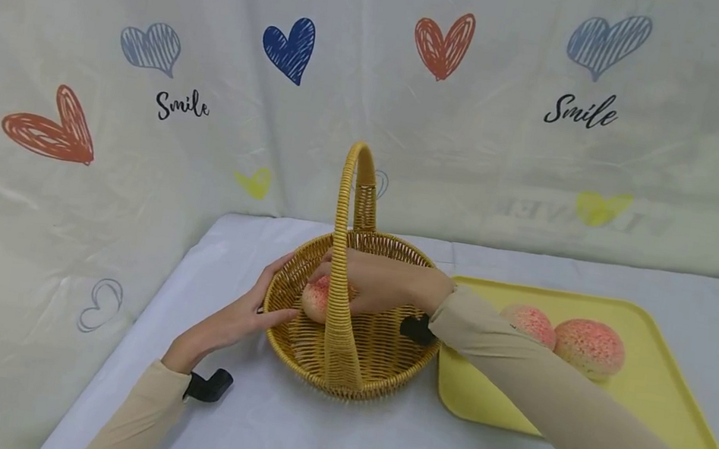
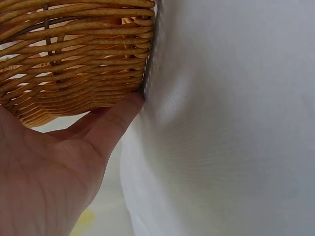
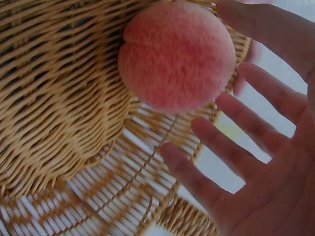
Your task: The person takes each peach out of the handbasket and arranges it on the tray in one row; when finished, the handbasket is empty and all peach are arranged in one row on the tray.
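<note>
A wicker basket (image 1: 381,366) with a tall arched handle stands on the table in the head view. My left hand (image 1: 243,319) holds its left side, thumb over the rim and fingers along the outer wall, seen close in the left wrist view. Inside the basket, at the left, lies a pink and cream peach (image 3: 177,56). My right hand (image 1: 382,283) reaches in behind the handle beside this peach. In the right wrist view its fingers are straight and spread, their tips at the peach's edge, not wrapped round it.
A yellow tray (image 1: 670,422) lies right of the basket, partly under the right sleeve. On it are two more peaches, one partly hidden (image 1: 530,323) and a larger one (image 1: 589,346). A white curtain (image 1: 482,134) printed with hearts hangs behind the table.
</note>
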Demonstrator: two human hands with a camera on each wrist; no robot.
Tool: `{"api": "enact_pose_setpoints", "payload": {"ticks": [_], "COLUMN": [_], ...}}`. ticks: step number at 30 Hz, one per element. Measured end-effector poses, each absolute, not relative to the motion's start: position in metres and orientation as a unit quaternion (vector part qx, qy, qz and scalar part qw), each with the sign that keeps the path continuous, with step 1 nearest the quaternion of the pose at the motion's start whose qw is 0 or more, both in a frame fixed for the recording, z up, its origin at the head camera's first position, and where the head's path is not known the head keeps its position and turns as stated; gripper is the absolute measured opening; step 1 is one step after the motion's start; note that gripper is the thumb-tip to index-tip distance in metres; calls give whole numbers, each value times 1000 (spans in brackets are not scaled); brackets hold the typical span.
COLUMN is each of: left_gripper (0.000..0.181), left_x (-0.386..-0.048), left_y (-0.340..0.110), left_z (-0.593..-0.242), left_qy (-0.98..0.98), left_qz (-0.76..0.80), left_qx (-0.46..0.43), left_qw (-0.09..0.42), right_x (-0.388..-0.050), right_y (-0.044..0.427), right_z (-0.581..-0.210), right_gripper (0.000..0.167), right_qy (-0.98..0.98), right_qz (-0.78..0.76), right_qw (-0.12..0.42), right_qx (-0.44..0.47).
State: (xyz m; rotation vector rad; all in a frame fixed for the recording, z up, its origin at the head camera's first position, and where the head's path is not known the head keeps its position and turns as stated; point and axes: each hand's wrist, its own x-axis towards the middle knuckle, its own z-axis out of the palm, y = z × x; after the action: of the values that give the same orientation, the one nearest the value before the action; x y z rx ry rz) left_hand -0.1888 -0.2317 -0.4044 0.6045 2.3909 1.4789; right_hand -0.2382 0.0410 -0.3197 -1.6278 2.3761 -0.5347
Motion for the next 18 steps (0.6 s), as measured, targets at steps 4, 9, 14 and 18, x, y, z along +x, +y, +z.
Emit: {"api": "enact_pose_setpoints", "payload": {"ticks": [4,9,14,18], "left_gripper": [89,90,90,90], "left_x": [-189,-188,-187,-186], "left_y": [-233,-232,-231,-231], "left_z": [-405,-405,-403,-402], "left_qy": [827,827,824,824], "left_qz": [505,507,511,513], "left_qx": [208,204,201,198], "left_qw": [131,134,138,139], "right_x": [-236,-233,-235,-238], "right_y": [29,26,24,23], "right_z": [-323,-324,-328,-332], "right_gripper": [39,39,35,34], "right_qy": [810,817,830,835], "right_qz": [-158,-146,-134,-132], "right_qw": [130,142,134,127], "right_qx": [-549,-539,-524,-519]}}
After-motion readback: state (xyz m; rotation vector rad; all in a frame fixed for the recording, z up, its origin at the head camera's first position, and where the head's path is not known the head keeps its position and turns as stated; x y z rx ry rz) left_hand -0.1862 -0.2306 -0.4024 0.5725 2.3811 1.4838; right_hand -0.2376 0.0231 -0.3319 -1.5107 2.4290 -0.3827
